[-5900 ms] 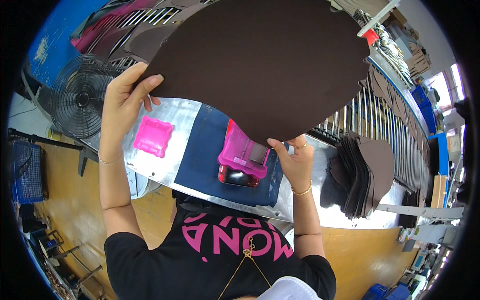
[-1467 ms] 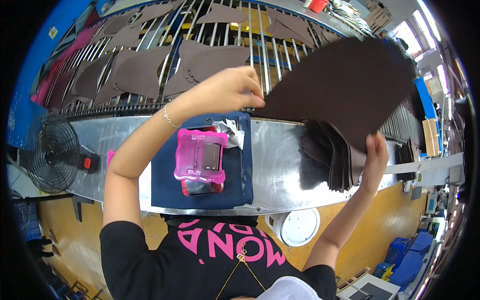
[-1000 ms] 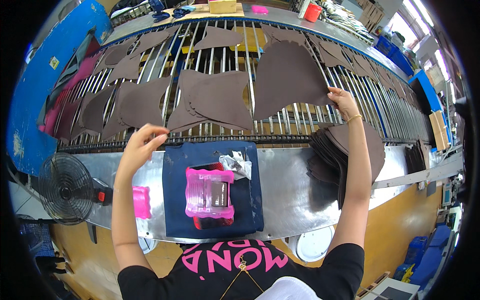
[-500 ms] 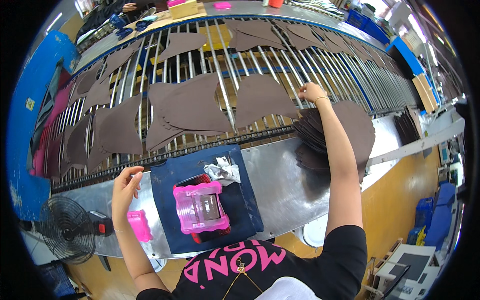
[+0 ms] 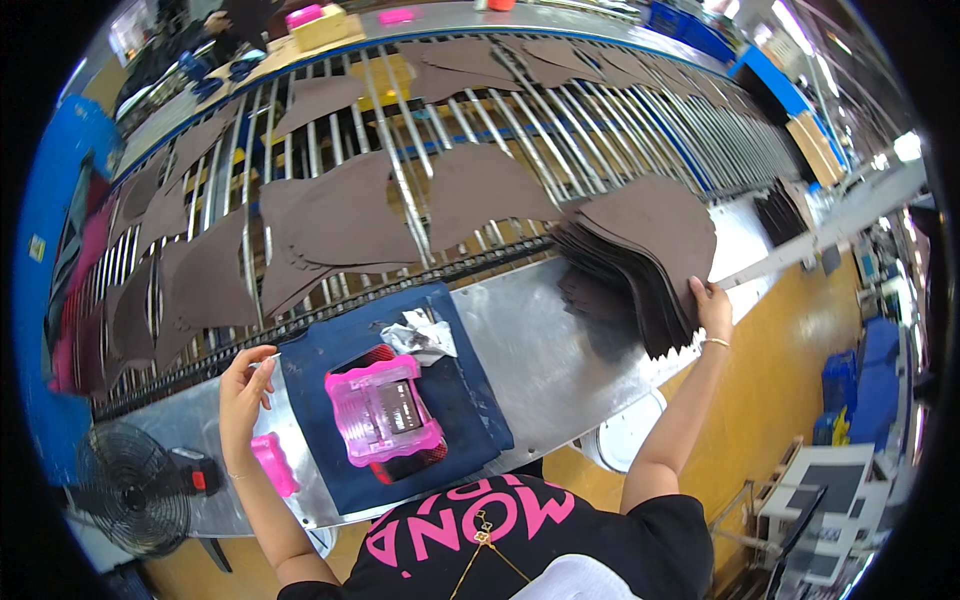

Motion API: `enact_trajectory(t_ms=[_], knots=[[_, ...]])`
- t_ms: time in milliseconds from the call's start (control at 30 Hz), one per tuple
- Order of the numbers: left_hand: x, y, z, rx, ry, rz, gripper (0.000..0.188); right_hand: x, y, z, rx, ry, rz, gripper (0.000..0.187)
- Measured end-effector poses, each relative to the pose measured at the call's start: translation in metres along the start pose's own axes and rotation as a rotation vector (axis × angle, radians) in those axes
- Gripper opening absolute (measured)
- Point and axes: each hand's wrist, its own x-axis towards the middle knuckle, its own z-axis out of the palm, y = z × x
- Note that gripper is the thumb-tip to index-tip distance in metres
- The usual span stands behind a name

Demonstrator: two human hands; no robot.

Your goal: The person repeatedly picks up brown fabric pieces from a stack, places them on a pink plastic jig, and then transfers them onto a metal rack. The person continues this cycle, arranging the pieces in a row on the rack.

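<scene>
Right hand point(image 5: 713, 312) now at brown stack point(image 5: 650, 228)

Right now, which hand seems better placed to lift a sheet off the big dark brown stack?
Probably the right hand: it touches the edge of the stack of dark brown sheets. The left hand is well apart, with the navy cloth between it and the stack.
</scene>
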Motion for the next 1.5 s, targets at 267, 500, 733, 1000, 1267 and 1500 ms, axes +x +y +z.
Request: enact_trajectory(t_ms=[267, 500, 733, 1000, 1267, 1500], knots=[[-0.009, 0.004, 0.009, 0.019, -0.020, 0.075, 0.024, -0.025, -0.038, 0.004, -0.133, 0.229, 0.073, 0.045], [-0.025, -0.001, -0.002, 0.041, 0.012, 0.077, 0.023, -0.030, -0.038, -0.021, -0.212, 0.090, 0.043, 0.043], [-0.030, 0.005, 0.005, 0.000, -0.001, 0.067, 0.023, -0.020, -0.034, 0.000, -0.244, 0.095, -0.062, 0.047], [-0.031, 0.002, 0.007, 0.005, -0.024, 0.075, 0.026, 0.020, 0.034, 0.019, 0.253, 0.050, 0.073, 0.062], [-0.041, -0.001, 0.004, -0.010, 0.015, 0.025, 0.027, 0.016, 0.013, 0.012, 0.102, 0.057, 0.078, 0.053], [-0.039, -0.004, 0.007, 0.005, 0.007, 0.040, 0.028, 0.054, 0.067, 0.017, 0.114, -0.039, 0.054, 0.059]])
